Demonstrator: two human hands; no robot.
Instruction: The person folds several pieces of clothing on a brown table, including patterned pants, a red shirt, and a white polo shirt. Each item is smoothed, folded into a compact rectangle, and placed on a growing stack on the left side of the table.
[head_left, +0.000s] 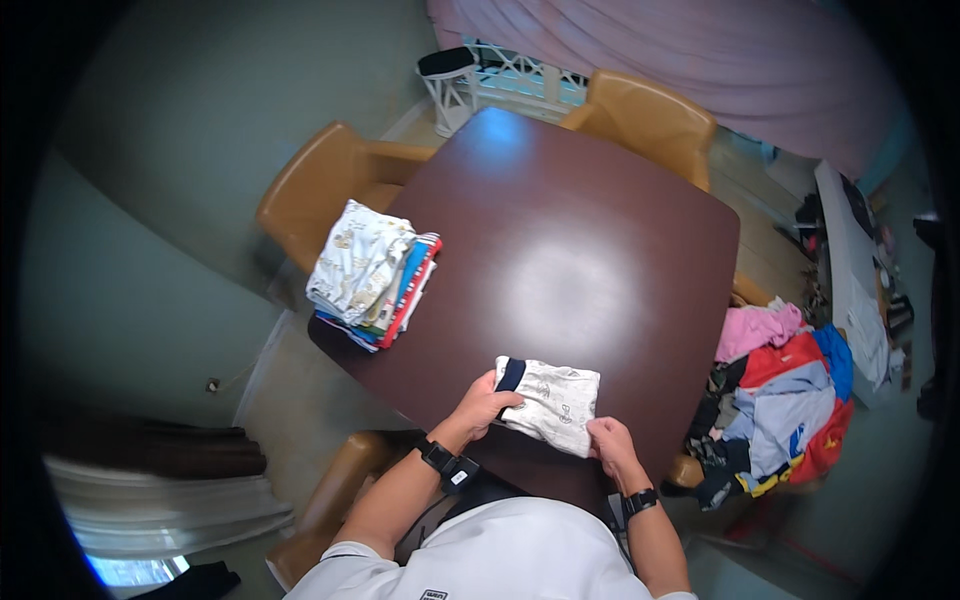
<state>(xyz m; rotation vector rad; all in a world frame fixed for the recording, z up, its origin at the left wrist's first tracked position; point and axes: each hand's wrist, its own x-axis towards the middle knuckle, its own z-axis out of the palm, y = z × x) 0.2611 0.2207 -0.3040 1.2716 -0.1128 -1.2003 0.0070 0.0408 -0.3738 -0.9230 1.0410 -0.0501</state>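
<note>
A folded white garment with a grey print and a dark navy band lies at the near edge of the dark brown table. My left hand grips its left side by the navy band, thumb on top. At its lower right corner, my right hand pinches the cloth between thumb and fingers. The fingers under the cloth are hidden. To the left on the table stands a stack of folded clothes, a white printed one on top and blue and red ones below.
A heap of loose clothes, pink, red, blue and black, lies on a chair at the right. Tan chairs stand at the far left, the far side and near left. A black-topped stool stands beyond.
</note>
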